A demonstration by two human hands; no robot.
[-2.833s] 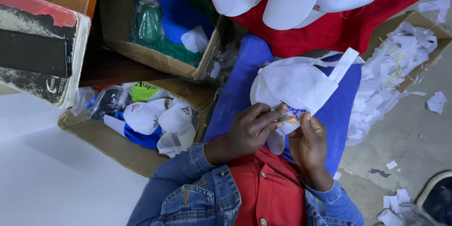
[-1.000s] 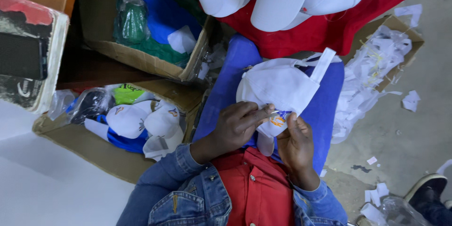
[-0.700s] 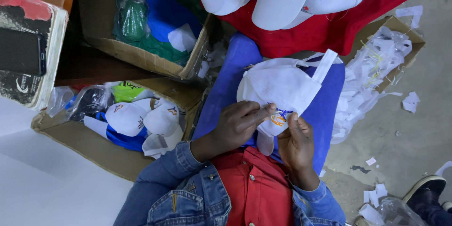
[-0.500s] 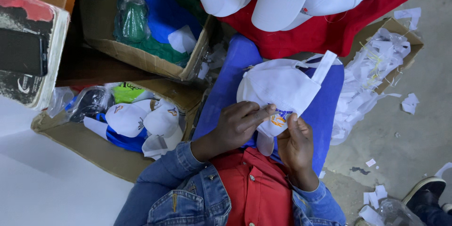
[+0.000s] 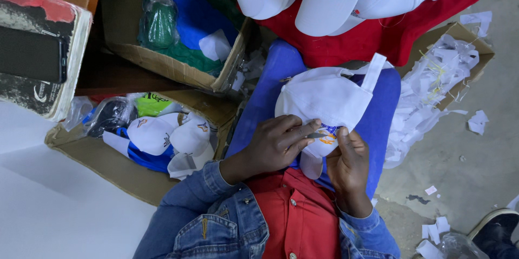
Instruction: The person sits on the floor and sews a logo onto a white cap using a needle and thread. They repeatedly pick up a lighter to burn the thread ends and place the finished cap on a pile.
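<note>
Blue fabric (image 5: 270, 83) under the white cap (image 5: 327, 97) looks soft. Left hand (image 5: 275, 145) fingers pinch a small tool (image 5: 316, 135) at the embroidery (image 5: 327, 133), right hand (image 5: 348, 164) fingers pinch the cap edge; a slip could cut the stitching

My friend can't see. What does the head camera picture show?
Two hands, left and right, hold a white cap over a blue cloth. The left hand pinches a small metal tool against the cap's embroidery. Cardboard boxes of caps sit alongside.
</note>
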